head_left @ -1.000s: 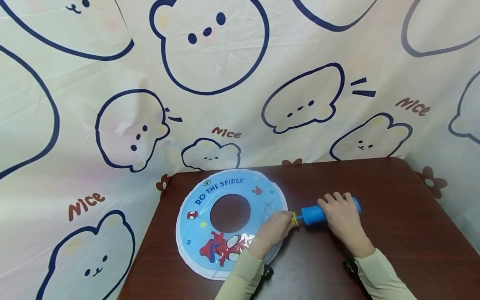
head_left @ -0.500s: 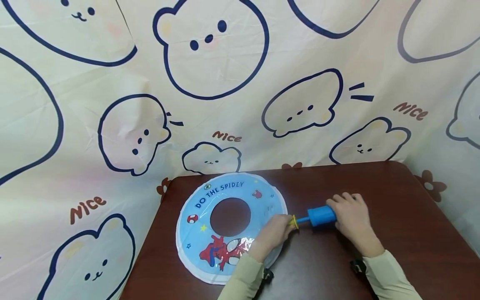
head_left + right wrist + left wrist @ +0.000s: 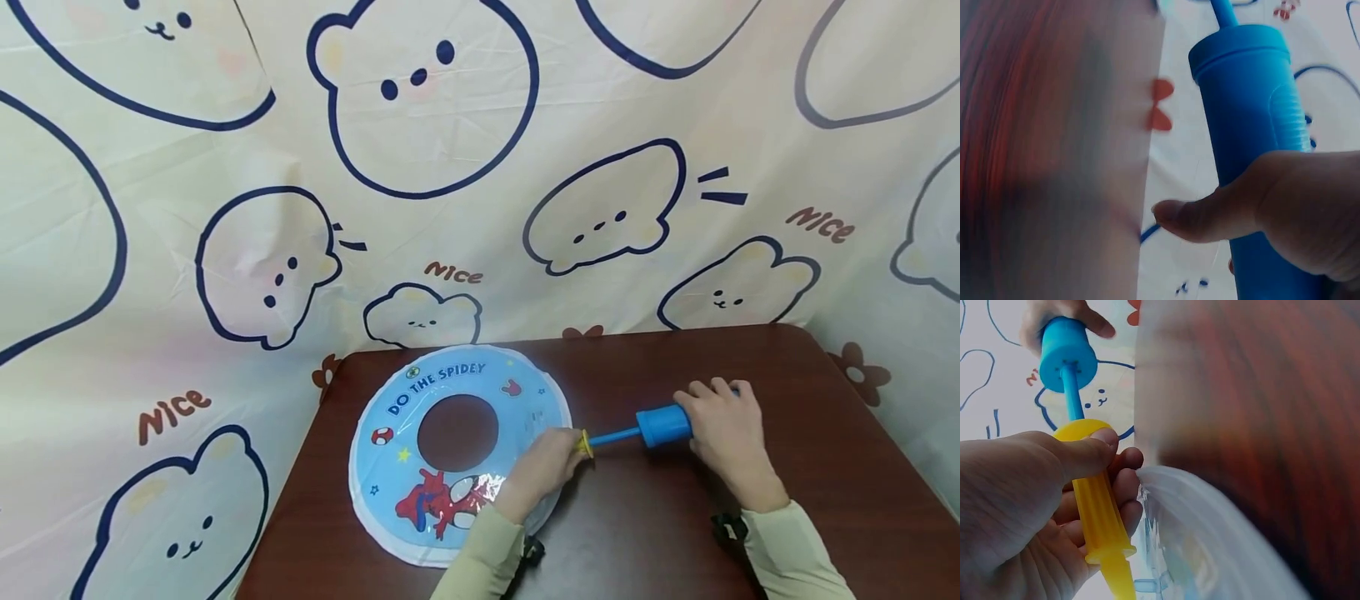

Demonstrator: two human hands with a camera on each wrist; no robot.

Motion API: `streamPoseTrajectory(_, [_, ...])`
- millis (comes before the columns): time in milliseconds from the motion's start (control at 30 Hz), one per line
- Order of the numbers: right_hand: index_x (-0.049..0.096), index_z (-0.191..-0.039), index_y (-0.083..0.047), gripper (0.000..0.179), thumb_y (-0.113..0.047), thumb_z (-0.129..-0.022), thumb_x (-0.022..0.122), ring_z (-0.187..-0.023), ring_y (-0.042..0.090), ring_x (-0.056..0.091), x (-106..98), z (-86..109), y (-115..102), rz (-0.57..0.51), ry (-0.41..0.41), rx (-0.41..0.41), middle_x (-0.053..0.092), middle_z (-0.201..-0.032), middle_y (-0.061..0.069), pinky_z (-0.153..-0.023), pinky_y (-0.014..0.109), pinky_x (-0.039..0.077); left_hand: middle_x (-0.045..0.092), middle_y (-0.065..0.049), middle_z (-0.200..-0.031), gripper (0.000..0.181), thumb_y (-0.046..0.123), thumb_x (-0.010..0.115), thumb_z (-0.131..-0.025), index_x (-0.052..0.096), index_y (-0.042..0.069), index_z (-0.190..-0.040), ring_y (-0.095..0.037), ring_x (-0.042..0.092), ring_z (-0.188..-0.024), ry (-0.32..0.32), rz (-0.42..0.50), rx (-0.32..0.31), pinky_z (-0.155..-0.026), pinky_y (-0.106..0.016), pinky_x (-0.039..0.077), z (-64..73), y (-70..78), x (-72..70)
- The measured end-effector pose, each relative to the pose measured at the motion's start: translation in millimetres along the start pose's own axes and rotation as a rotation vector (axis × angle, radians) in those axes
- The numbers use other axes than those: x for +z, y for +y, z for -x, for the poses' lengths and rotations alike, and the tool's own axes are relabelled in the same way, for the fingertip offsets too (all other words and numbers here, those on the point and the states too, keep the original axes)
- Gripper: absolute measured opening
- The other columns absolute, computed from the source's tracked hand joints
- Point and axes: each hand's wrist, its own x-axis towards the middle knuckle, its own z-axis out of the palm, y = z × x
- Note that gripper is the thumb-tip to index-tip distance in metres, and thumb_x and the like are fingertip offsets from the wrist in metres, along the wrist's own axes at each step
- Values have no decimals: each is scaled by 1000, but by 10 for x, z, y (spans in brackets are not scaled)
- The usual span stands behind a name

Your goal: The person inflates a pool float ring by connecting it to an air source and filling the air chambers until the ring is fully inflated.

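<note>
A blue hand pump (image 3: 663, 426) with a yellow nozzle end (image 3: 1100, 512) stretches between my two hands. My left hand (image 3: 543, 468) grips the yellow nozzle, thumb across its flange, at the right edge of the inflatable swim ring (image 3: 382, 500). In the left wrist view the nozzle's tip points down beside the ring's clear valve (image 3: 1147, 585). My right hand (image 3: 727, 433) is wrapped round the blue barrel (image 3: 1254, 112), and a length of thin blue rod (image 3: 615, 436) shows between barrel and nozzle. The ring lies flat, light blue with a white rim and a red cartoon figure.
Everything is on a dark brown wooden table (image 3: 825, 467). Behind it and at its sides hangs a pale cloth (image 3: 480, 225) printed with bear outlines. The table's back edge runs just behind the ring.
My right hand has drawn the blue barrel to the right, away from the nozzle, so more of the rod shows. My left hand stays at the ring's edge.
</note>
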Motion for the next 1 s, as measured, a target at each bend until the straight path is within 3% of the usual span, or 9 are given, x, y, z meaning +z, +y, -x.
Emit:
streamPoseTrajectory(233, [76,-110,-10,50,-10,-65,98,-95,40,67,96,-20,-353,25,56,-71,76,-104,14,-86,61,51,67,5,-81,10,15,69,-105,70,12,-95,-1,53,-69,-12,5,4,-67,-12,49,41,-24,-61])
streamPoseTrajectory(433, [77,-105,-11,38,0,-70,89,-87,37,67,224,-39,-527,10,164,-125,76,-97,12,-82,59,52,65,5,-79,14,14,68,-105,69,13,-92,-2,53,-69,13,8,62,-66,-11,47,2,-36,-77])
streamPoseTrajectory(633, [75,-107,-13,37,0,-74,86,-90,34,66,295,-38,-620,1,121,-147,74,-99,10,-84,58,53,63,6,-79,12,17,68,-106,69,13,-94,-3,52,-69,14,-43,56,-65,-12,44,-51,-21,-41])
streamPoseTrajectory(800, [76,-108,-14,43,1,-70,87,-92,32,67,293,-22,-528,-30,77,-150,77,-102,7,-85,55,53,62,6,-78,14,17,68,-106,68,13,-93,-2,51,-68,5,-17,48,-65,-12,44,-48,-21,-15])
streamPoseTrajectory(1000, [76,-107,-11,51,-4,-60,95,-96,35,65,160,-16,-116,-62,50,-86,77,-103,11,-89,58,49,62,7,-77,15,17,67,-106,68,13,-92,-1,52,-67,-15,80,2,-65,-12,48,-10,-70,-26])
